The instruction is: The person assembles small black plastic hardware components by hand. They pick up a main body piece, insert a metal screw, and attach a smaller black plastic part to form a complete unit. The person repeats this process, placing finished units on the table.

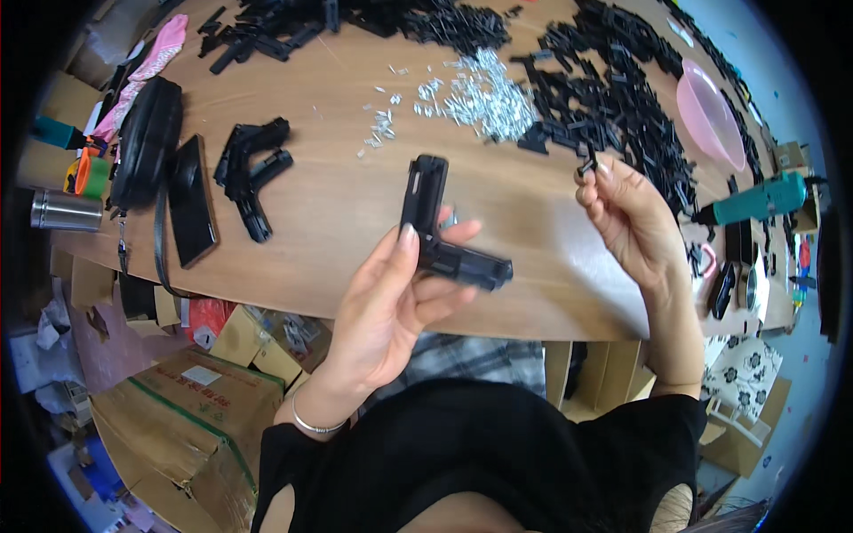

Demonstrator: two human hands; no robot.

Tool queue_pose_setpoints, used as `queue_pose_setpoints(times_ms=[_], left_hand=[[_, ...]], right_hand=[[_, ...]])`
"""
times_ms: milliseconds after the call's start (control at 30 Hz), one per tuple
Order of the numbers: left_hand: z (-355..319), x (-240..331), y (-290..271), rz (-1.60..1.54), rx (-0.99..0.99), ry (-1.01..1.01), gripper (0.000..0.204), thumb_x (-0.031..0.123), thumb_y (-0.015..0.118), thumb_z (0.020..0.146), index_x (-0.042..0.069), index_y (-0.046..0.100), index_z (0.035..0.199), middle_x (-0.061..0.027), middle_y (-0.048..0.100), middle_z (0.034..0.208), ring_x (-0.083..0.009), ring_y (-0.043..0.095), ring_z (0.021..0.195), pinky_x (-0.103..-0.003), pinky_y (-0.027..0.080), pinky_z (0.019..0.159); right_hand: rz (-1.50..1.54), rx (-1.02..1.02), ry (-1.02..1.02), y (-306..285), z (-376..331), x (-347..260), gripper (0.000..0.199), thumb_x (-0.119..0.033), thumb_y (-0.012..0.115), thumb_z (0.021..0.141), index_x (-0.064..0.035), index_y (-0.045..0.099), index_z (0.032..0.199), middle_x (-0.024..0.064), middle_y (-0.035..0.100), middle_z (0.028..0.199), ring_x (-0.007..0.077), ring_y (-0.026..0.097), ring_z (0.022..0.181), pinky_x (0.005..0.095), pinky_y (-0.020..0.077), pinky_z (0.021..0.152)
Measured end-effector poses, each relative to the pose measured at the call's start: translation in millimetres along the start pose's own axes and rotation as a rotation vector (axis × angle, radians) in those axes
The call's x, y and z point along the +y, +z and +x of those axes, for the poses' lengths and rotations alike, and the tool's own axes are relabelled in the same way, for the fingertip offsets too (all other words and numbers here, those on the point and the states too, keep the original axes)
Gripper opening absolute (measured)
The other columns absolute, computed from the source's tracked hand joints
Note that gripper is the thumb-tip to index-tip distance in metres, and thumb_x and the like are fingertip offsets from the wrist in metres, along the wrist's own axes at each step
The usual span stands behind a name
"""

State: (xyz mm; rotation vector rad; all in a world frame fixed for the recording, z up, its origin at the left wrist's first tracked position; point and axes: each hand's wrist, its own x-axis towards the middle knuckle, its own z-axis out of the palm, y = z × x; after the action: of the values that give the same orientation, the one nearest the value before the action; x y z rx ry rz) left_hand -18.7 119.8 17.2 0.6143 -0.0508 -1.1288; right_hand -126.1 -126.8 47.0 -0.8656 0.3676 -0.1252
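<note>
Over the near middle of the table, my left hand (378,306) grips a black pistol-shaped plastic piece (426,200), its barrel part upward and its grip part to the right. The thumb presses on its side. Farther right, my right hand (631,218) is raised, pinching a small black part (587,163) between thumb and fingertips. The part's exact kind is too small to tell. Beyond the hands lie a heap of small silvery metal pieces (489,98) and a wide spread of black plastic parts (613,98). Black pistol-shaped pieces (251,191) rest on the left of the table.
To the left are a black phone (191,204), a black zipped case (147,142) and a steel cup (67,210). A pink basin (711,115) and a teal power screwdriver (760,197) stand at the right. A cardboard box (178,426) sits below the table's near edge.
</note>
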Motion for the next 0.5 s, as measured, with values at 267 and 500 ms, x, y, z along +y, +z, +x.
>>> queue_pose_setpoints(times_ms=[267, 500], left_hand=[[0.9, -49.8, 40.2, 0.172, -0.066, 0.024, 0.047, 0.030, 0.022, 0.102, 0.002, 0.023, 0.140, -0.0232, 0.040, 0.137, -0.0295, 0.053, 0.117, -0.039, 0.048, 0.097], [-9.6, -63.1, 45.9, 0.202, -0.182, -0.011, 0.051, 0.033, 0.026, 0.102, 0.003, 0.019, 0.143, -0.0166, 0.039, 0.139, -0.0219, 0.051, 0.118, -0.037, 0.044, 0.099]], right_hand=[[-1.162, 0.283, -0.872, 26.9, -70.9, 70.1, 0.014, -0.006, 0.074, 0.070, -0.0052, 0.066, 0.082, 0.0107, 0.055, 0.108, 0.0239, 0.051, 0.100, 0.0355, 0.0392, 0.088], [-1.475, 0.304, -1.089, 30.3, -83.3, 85.2, 0.029, -0.003, 0.076, 0.056, -0.0108, 0.069, 0.083, 0.0051, 0.054, 0.091, 0.0261, 0.047, 0.098, 0.0368, 0.0410, 0.082]])
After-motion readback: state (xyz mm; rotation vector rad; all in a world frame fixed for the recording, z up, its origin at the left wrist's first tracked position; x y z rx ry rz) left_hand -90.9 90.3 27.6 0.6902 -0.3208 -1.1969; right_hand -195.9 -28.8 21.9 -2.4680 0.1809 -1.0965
